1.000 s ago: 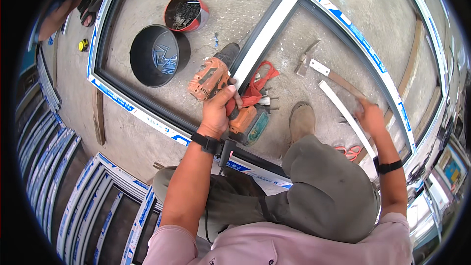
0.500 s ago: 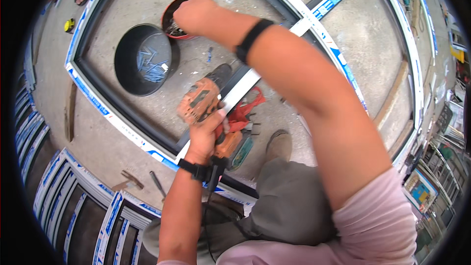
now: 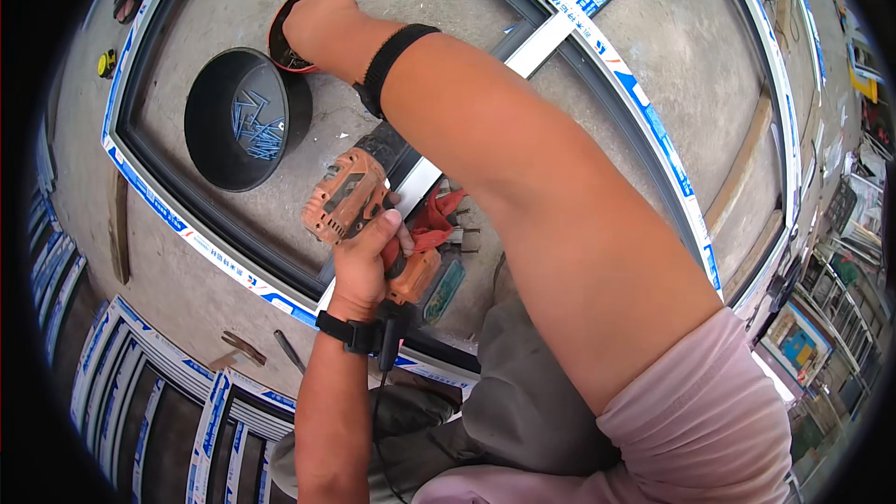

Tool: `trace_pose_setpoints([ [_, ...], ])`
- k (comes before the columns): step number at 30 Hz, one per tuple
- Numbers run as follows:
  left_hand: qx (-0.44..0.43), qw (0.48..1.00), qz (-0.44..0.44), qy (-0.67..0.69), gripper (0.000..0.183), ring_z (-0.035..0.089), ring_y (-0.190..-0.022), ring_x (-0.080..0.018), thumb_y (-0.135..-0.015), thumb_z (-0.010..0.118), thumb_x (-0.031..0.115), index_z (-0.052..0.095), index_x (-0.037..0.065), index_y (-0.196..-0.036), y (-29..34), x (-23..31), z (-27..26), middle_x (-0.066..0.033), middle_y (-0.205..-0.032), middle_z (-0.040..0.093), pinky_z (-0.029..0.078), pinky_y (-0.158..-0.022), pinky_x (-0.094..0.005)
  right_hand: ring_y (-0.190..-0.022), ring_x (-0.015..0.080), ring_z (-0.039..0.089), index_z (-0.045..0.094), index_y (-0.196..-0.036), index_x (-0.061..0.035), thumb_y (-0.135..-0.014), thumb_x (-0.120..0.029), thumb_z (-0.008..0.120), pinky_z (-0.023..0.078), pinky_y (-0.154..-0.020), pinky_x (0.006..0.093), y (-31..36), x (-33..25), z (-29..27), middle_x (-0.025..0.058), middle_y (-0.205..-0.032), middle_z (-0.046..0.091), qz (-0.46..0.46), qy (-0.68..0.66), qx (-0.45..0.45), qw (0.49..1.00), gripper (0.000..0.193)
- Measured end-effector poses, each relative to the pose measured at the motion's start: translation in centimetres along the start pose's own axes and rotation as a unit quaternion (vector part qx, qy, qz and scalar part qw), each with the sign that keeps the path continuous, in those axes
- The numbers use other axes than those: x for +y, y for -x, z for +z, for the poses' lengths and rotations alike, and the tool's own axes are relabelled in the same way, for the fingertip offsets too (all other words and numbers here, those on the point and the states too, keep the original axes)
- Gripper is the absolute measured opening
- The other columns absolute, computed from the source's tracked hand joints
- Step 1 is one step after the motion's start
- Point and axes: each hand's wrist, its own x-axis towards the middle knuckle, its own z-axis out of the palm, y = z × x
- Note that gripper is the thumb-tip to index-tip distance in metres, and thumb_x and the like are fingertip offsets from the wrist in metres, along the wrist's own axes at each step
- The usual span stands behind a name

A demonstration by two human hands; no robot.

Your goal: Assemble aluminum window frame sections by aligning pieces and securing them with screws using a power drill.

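An orange cordless drill (image 3: pixel 350 194) is gripped by its handle in my left hand (image 3: pixel 369 257). Its black chuck end points up toward the far side, over the white frame bar (image 3: pixel 422 175). My right hand (image 3: pixel 319 23) reaches down into a small red-rimmed bowl (image 3: pixel 279 49), its fingers hidden inside. Small dark contents show only in part there. Beside that bowl stands a larger black bucket (image 3: pixel 210 135) with several long bluish screws (image 3: pixel 259 131) at its bottom. Both containers stand on the concrete within the frame opening.
A large frame (image 3: pixel 207 257) of white and blue-taped profiles lies around the work. A red cloth or strap (image 3: pixel 437 217) lies near the drill. Pliers (image 3: pixel 245 347) and stacked frames (image 3: pixel 159 355) are at lower left, a yellow tape measure (image 3: pixel 106 63) at far left.
My right hand has gone deeper into the red-rimmed bowl. The view has shifted, so the drill, bucket and bowl appear farther left. My left hand keeps its grip on the drill.
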Motion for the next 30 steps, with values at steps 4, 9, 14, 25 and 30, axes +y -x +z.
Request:
trace_pose_setpoints([
  [4,-0.010,1.000,-0.017,-0.014,0.028,0.057,-0.062,-0.0158,-0.089,0.058,0.010,0.053,-0.006,-0.111,0.1,0.2,-0.2,-0.0076,-0.071,0.058,0.047,-0.058,-0.0271,-0.094,0.0223,0.068,0.074,-0.095,-0.0136,-0.078,-0.014,0.067,0.055,-0.072,0.0349,0.2,-0.3,0.5,0.0054,-0.099,0.071,0.012,-0.025,0.022,0.999,0.018],
  [9,-0.012,1.000,-0.011,-0.026,0.026,0.057,-0.061,-0.0159,-0.089,0.058,0.011,0.054,-0.006,-0.109,0.1,0.1,-0.1,-0.0075,-0.070,0.057,0.046,-0.059,-0.0270,-0.093,0.0227,0.068,0.075,-0.094,-0.0132,-0.079,-0.014,0.066,0.056,-0.073,0.0359,0.4,-0.2,0.7,0.0060,-0.100,0.071,0.015,-0.030,0.002,0.999,0.017],
  [14,-0.009,0.999,0.008,-0.030,0.027,0.056,-0.060,-0.0161,-0.089,0.058,0.012,0.053,-0.006,-0.109,0.1,-0.3,-0.2,-0.0074,-0.069,0.057,0.046,-0.058,-0.0269,-0.091,0.0238,0.069,0.074,-0.092,-0.0108,-0.079,-0.013,0.065,0.056,-0.074,0.0369,0.3,0.0,0.7,0.0079,-0.097,0.072,0.026,-0.061,-0.049,0.997,0.016],
  [25,-0.015,0.998,0.002,-0.054,0.034,0.056,-0.060,-0.0181,-0.087,0.060,0.022,0.052,-0.003,-0.109,-0.1,-0.2,-0.3,-0.0077,-0.071,0.056,0.047,-0.058,-0.0296,-0.087,0.0299,0.068,0.070,-0.092,-0.0053,-0.080,-0.015,0.062,0.054,-0.074,0.0395,4.6,1.8,0.5,0.0159,-0.090,0.069,0.013,-0.231,0.172,0.957,0.017],
  [30,-0.026,0.999,-0.004,-0.040,0.035,0.056,-0.063,-0.0178,-0.087,0.060,0.023,0.052,-0.003,-0.110,0.3,-0.4,-0.4,-0.0072,-0.072,0.056,0.047,-0.061,-0.0296,-0.072,0.0198,0.068,0.066,-0.098,-0.0034,-0.083,-0.017,0.064,0.053,-0.068,0.0338,16.1,4.3,1.7,0.0124,-0.081,0.069,0.073,-0.523,0.271,0.805,0.021],
])
